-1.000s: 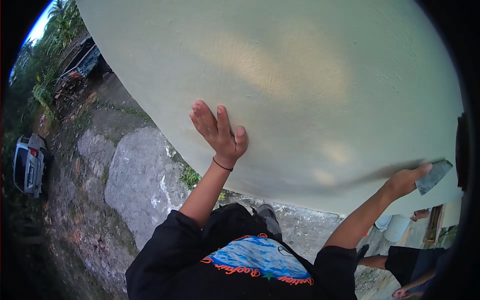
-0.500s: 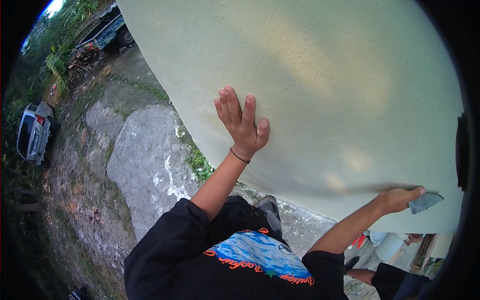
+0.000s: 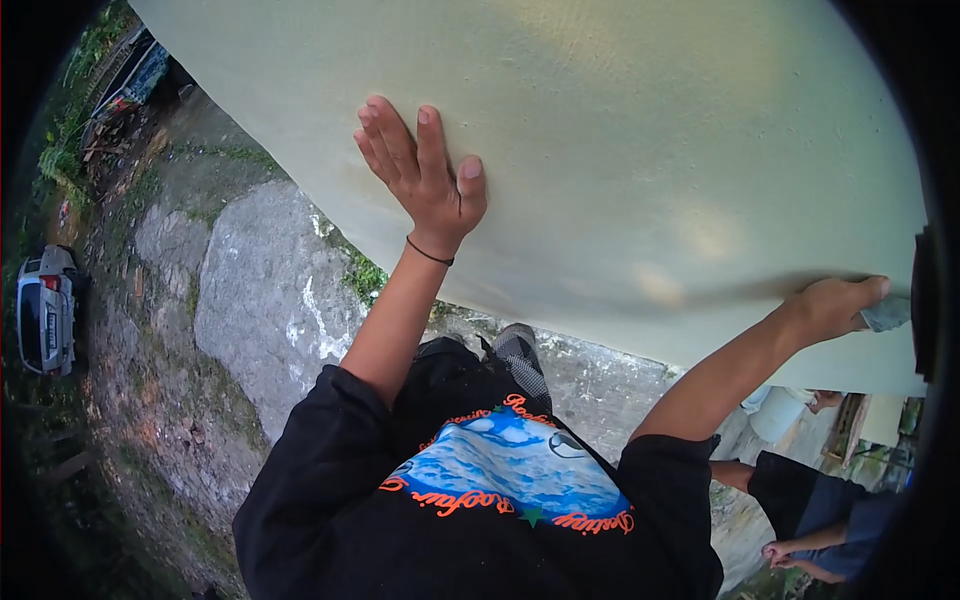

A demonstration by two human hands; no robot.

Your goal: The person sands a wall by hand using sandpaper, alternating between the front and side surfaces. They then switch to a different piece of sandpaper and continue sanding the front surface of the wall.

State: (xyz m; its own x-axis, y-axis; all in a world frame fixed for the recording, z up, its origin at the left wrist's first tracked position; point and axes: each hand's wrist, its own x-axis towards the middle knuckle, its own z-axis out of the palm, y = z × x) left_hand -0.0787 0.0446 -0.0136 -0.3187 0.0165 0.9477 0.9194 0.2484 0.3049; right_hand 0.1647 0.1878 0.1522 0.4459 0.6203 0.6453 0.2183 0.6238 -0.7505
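Observation:
A pale green plastered wall fills the upper part of the view. My left hand lies on it with fingers spread and holds nothing; a thin dark band circles the wrist. Farther right, my right hand grips a small flat grey piece that looks like folded sandpaper, close against the wall. Part of this piece is covered by the fingers.
Rough concrete ground with grass patches runs along the wall's foot. A silver car is parked at far left. At lower right are another person and a white bucket.
The view has shifted, so wall and ground sit differently in it. My right hand has moved up and to the right with the grey piece. More of the other person shows.

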